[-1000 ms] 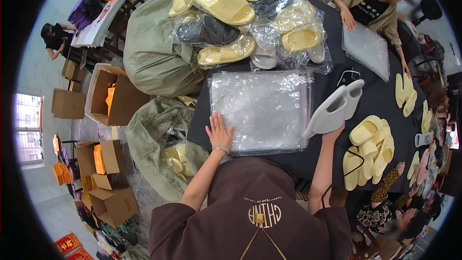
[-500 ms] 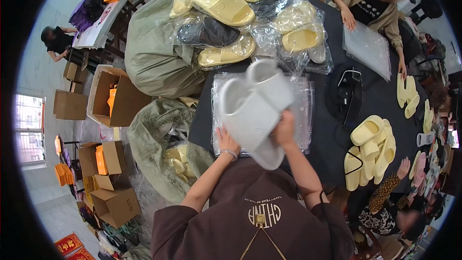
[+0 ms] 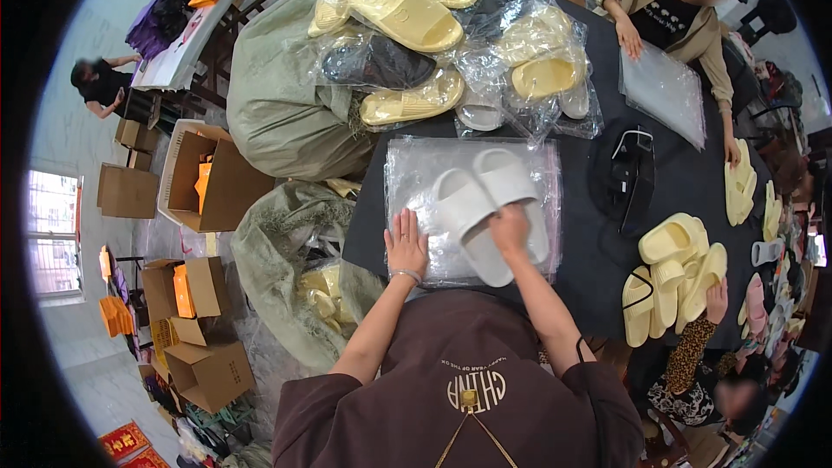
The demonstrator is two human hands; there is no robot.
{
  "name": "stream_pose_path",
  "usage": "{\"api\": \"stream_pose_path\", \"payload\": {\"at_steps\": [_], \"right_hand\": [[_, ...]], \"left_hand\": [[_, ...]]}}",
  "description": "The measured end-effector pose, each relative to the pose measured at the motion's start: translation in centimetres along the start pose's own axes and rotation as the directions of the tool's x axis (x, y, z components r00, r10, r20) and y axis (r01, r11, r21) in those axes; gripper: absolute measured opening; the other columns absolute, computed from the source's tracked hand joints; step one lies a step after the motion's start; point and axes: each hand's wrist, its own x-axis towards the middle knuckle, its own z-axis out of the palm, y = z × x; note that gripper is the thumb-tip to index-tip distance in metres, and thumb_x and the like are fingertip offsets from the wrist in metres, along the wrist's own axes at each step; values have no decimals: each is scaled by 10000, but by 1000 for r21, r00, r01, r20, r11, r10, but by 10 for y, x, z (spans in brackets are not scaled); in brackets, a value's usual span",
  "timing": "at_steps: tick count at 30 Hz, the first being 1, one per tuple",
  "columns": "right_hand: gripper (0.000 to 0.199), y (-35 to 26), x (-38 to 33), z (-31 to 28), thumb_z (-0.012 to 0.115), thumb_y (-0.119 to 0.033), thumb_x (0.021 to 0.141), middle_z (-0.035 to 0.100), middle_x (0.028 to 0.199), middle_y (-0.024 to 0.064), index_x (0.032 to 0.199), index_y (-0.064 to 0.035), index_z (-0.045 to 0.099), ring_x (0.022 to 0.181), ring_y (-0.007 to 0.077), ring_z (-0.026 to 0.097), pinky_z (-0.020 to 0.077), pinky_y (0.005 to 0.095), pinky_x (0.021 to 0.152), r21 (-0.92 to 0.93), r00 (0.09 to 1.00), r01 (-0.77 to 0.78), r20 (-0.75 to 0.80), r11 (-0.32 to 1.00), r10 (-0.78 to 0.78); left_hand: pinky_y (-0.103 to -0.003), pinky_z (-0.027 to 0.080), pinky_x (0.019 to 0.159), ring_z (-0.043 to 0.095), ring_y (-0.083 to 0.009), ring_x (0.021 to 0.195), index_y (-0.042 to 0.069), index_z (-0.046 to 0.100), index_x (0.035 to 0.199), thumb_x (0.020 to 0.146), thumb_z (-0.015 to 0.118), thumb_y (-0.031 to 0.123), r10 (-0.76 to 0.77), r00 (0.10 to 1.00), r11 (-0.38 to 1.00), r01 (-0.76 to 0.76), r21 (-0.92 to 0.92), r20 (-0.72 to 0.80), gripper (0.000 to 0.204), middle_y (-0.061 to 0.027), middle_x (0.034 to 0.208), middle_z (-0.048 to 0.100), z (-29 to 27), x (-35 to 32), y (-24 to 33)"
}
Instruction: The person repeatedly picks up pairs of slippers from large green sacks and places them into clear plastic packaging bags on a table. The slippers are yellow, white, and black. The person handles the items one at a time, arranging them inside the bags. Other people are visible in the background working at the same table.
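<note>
Pale grey rubber slide sandals (image 3: 472, 218), a pair lying side by side with footbeds up, rest on a stack of clear plastic bags (image 3: 416, 178) on the black-covered desk (image 3: 582, 247). Taking that stack as the clock's centre, the right hand (image 3: 511, 227) comes in from five o'clock, its fingers curled and gripping the pair where the two slides meet. The left hand (image 3: 405, 247) lies at eight o'clock, fingers straight and a little apart, gripping nothing, palm down on the bags' edge. At twelve o'clock is a heap of bagged slides (image 3: 407, 13), mostly pale yellow, with a black one among them. A black plastic object (image 3: 635, 178), its kind unclear, sits near three o'clock, and loose yellow slides (image 3: 680, 273) are piled toward four, where a co-worker's hand (image 3: 717, 300) below a leopard-print sleeve touches one. At two o'clock another co-worker (image 3: 663, 0) has one hand on a second stack of clear bags (image 3: 663, 100) and the other at a yellow slide (image 3: 738, 191). Green woven sacks stand at ten o'clock (image 3: 290, 104) and toward eight (image 3: 269, 277).
</note>
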Motion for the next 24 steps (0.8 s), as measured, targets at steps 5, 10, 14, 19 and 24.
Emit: {"api": "stream_pose_path", "payload": {"at_steps": [5, 10, 14, 19, 24], "right_hand": [[268, 61, 19, -27, 645, -169, 730, 591, 937, 216, 881, 48, 599, 921, 399, 540, 438, 476, 773, -113, 949, -272, -194, 956, 248], [346, 58, 12, -23, 637, -226, 757, 571, 1042, 212, 948, 58, 586, 1016, 406, 507, 421, 475, 852, -131, 942, -271, -238, 954, 236], [415, 49, 15, -31, 647, -196, 742, 543, 1119, 199, 1064, 53, 565, 1099, 399, 473, 398, 484, 918, -113, 932, -353, -129, 929, 339], [456, 44, 18, -38, 656, -217, 746, 537, 1148, 191, 1105, 43, 547, 1118, 392, 464, 393, 475, 933, -97, 936, -337, -145, 937, 322], [508, 59, 15, -21, 668, -256, 759, 540, 1176, 204, 1132, 60, 532, 1151, 384, 455, 375, 464, 972, -172, 952, -304, -91, 937, 292]], "left_hand": [[-485, 162, 1107, 139, -251, 1408, 110, 207, 1458, 935, 383, 355, 20, 1000, 996, -18, 88, -22, 603, -58, 1531, 156, 3, -2, -1], [-497, 228, 1065, 205, -254, 1385, 34, 315, 1397, 887, 468, 266, 24, 997, 999, -25, 21, 69, 580, -79, 1508, 227, -33, 25, 15], [-497, 190, 1091, 190, -237, 1392, 73, 258, 1431, 898, 460, 308, 278, 958, 958, -283, -56, -76, 616, -68, 1511, 222, -18, 81, 2], [-481, 96, 1130, 96, -212, 1419, 127, 146, 1472, 925, 390, 440, 61, 995, 997, -66, 51, 84, 676, -30, 1541, 117, -23, 136, -14], [-481, 156, 1113, 124, -257, 1408, 45, 181, 1452, 891, 442, 500, -159, 965, 980, 179, 84, -208, 768, -125, 1530, 121, -4, 125, -34]]}}
